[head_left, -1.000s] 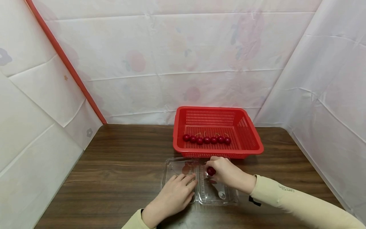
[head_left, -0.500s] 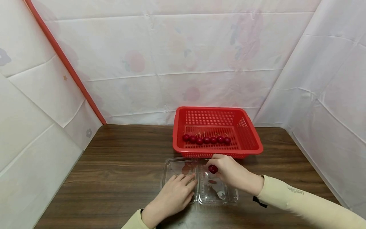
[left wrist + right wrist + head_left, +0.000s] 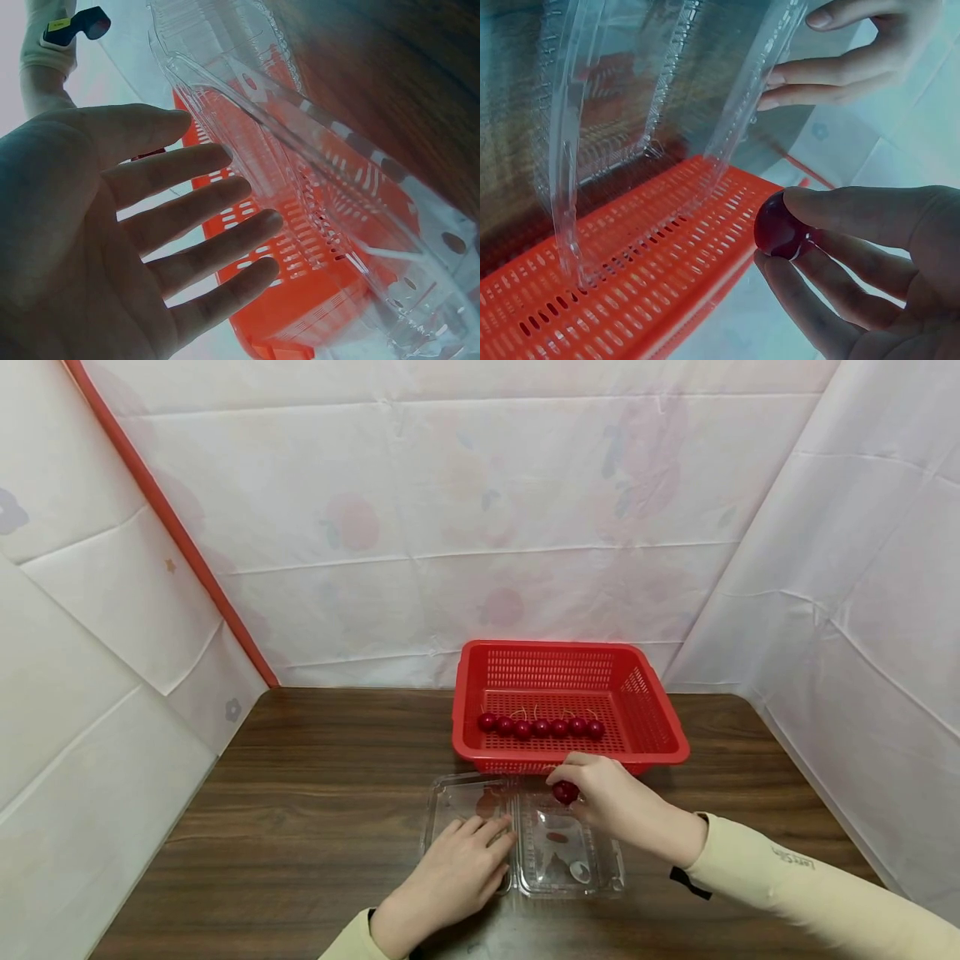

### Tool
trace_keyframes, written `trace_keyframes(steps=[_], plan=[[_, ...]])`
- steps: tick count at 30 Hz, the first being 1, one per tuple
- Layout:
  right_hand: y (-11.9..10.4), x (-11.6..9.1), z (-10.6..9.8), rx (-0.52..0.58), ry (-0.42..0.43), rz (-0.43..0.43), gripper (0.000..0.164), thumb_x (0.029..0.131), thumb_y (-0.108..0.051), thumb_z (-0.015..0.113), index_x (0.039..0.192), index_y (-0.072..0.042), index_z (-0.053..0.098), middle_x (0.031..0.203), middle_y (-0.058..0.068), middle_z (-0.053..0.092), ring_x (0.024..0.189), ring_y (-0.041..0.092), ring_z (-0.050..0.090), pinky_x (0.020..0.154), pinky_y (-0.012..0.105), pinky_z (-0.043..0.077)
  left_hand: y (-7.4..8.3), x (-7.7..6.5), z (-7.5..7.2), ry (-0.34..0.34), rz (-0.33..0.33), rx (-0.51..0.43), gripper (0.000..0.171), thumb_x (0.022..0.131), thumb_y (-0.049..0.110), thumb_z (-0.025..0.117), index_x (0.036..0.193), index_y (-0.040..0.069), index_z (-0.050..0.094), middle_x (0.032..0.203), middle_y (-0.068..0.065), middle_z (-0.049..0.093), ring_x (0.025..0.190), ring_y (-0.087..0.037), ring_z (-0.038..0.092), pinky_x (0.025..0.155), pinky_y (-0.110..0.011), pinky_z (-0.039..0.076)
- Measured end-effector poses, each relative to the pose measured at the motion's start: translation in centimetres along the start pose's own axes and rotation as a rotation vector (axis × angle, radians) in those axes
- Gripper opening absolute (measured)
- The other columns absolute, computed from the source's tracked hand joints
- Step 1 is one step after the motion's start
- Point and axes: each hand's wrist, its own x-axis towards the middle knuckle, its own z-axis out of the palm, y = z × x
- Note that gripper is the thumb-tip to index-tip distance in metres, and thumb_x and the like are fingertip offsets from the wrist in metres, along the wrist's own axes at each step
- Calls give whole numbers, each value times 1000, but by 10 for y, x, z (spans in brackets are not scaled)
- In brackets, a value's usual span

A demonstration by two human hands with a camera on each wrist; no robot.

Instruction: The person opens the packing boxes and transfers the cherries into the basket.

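Observation:
A dark red cherry is pinched between the thumb and fingers of my right hand, above the back part of a clear plastic clamshell box. In the right wrist view the cherry shows whole at the fingertips. My left hand rests with spread fingers on the left half of the box, near its middle fold. Its palm and straight fingers hold nothing in the left wrist view. Several cherries with thin stems lie in a row inside a red plastic basket.
The basket stands just behind the box on a dark wooden table. Patterned white cloth hangs at the back and on both sides, with a red strip at the left corner. Reflections blur the box's inside.
My right hand has lifted the cherry from the right half of the box and moved slightly back and right. The left hand and the basket cherries have stayed put.

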Motion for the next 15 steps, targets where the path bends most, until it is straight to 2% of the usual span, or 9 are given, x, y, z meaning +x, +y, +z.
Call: trace_keyframes(steps=[7,15], plan=[[6,4,-7,-48,56,-4,30,67,7,74,94,-6,70,87,3,63,77,14,63,66,27,52,0,0,-1,-10,-1,0,33,86,34,64,113,16,67,120,0,64,99,-17,59,72,-32,46],[13,9,-13,-83,74,27,30,67,2,76,96,-6,70,91,5,65,78,16,63,64,29,52,1,0,-1,-9,0,0,33,85,33,65,113,16,67,120,0,64,98,-17,60,71,-32,46]])
